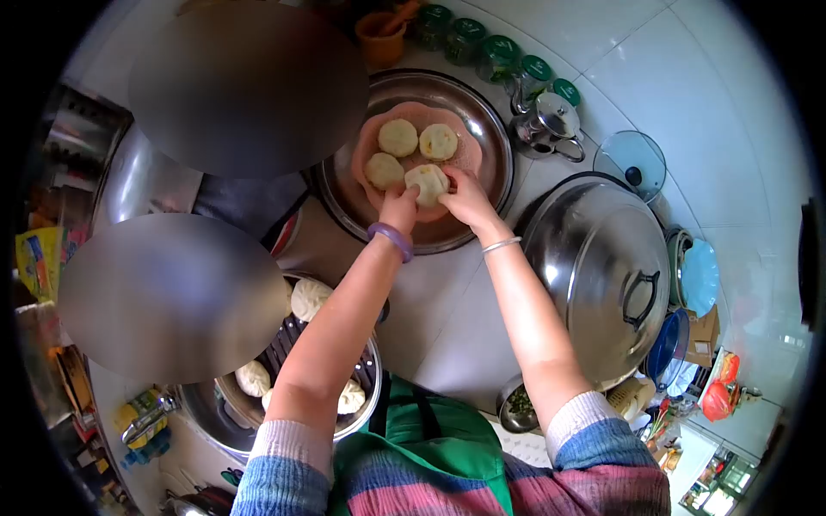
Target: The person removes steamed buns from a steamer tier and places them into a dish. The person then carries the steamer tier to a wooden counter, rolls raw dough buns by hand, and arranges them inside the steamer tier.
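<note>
Though loosely curled, hands (399, 206) around bun (428, 184)

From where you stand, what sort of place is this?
Most likely a kitchen: there are round buns on a pink plate, a large domed metal lid and a row of green-lidded jars.

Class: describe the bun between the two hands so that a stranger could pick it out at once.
Find the broad round metal tray, then the pink wavy-edged plate inside it. The bun is at the plate's near side, closest to the wearer. Unlike its three neighbours, it is held between the left hand and right hand.
</note>
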### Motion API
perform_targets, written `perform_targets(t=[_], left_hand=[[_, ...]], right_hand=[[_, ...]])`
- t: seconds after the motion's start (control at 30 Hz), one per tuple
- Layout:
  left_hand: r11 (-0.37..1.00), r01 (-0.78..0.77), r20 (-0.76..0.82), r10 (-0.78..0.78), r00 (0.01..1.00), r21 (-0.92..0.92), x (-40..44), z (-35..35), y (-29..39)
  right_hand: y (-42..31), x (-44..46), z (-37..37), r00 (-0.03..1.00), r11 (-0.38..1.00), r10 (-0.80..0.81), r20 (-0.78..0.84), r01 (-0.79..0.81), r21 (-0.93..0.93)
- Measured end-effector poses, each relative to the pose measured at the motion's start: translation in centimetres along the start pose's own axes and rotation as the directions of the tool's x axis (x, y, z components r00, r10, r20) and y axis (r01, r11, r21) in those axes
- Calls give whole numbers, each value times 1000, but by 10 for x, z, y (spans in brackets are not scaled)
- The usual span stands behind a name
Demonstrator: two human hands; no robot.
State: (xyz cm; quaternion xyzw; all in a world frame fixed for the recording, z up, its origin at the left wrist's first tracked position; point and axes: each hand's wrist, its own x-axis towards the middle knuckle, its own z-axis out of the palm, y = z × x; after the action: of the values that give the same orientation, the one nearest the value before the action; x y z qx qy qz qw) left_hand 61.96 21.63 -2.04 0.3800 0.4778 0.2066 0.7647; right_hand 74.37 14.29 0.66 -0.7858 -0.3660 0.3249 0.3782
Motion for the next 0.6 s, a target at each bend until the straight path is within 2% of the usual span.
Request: perform_targets(t=[0.03,0.07,0.17,0.23,0.37,0.43,0.53,0.6], left_hand=[[1000,12,8,-13,1000,8,2,2,-2],[1000,23,16,-23,1000,16,6,4,-2],[999,32,41,-31,999,-30,7,8,2],[998,61,59,-59,997,-31,10,7,2],[980,151,86,-163,983,130,11,1,11],[959,220,76,-236,969,178,10,-1,17],[968,220,109,-233,966,117,2,-3,28],[979,186,45,-190,981,77,-8,-6,29]], right_hand=[[-4,5,-1,1000,993,28,-6,-28,-113],[3,11,6,995,995,-20,-94,11,-102],[10,33,7,995,979,40,88,-22,-204],[13,39,10,992,961,83,97,-54,-270],[26,56,16,967,870,195,162,-94,-483],[42,65,23,962,875,196,191,-84,-477],[44,65,24,957,864,197,215,-66,-499],[39,62,23,963,865,183,198,-62,-498]])
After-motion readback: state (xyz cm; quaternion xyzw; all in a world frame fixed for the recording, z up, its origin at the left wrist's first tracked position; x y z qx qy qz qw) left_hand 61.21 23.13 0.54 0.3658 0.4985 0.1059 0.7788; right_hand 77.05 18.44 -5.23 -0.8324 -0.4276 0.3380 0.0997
